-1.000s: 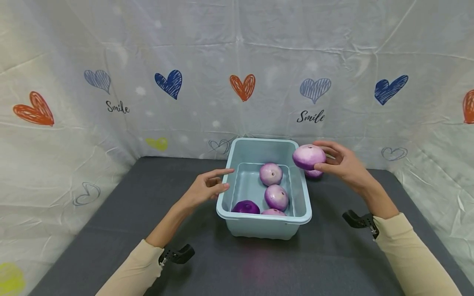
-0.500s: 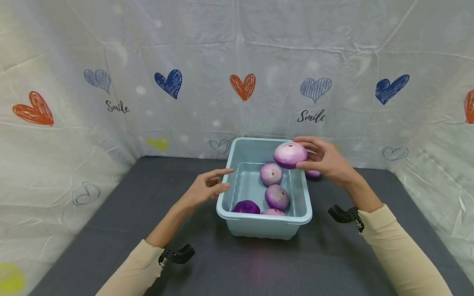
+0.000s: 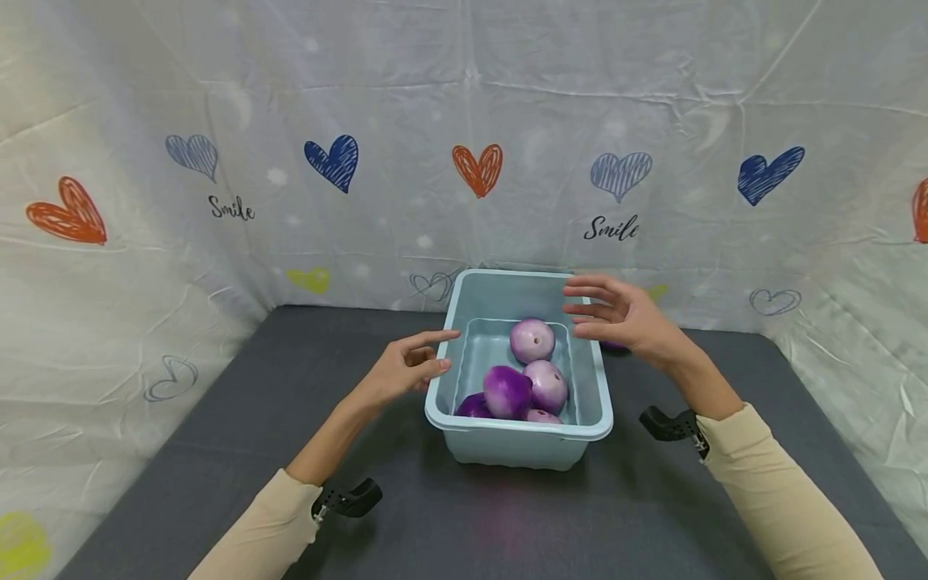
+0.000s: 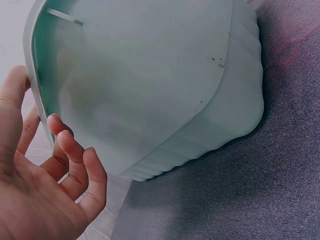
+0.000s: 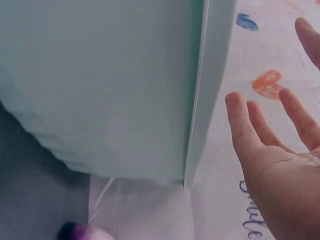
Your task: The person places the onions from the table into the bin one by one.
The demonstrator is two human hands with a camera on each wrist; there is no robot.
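Note:
A pale blue bin (image 3: 518, 445) holds several purple onions. One darker onion (image 3: 507, 392) is near the bin's front, overlapping a purple onion (image 3: 474, 406) and a pale onion (image 3: 547, 385) in view; whether it has come to rest I cannot tell. Farther back lies another pale onion (image 3: 532, 340). My left hand (image 3: 406, 366) rests its index finger and thumb at the bin's left rim, the other fingers loosely bent outside the wall (image 4: 150, 90). Above the right rim, my right hand (image 3: 627, 318) is spread with nothing in it.
Beyond the bin's right side another onion (image 3: 615, 347) sits on the dark table (image 3: 493, 515), mostly hidden by my right hand; the right wrist view shows part of an onion (image 5: 90, 232) low down. A white curtain (image 3: 391, 242) with printed hearts hangs behind.
My right hand moved left over the bin carrying an onion and let go. That onion is now lower, inside the bin near the front. My left hand has stayed at the rim.

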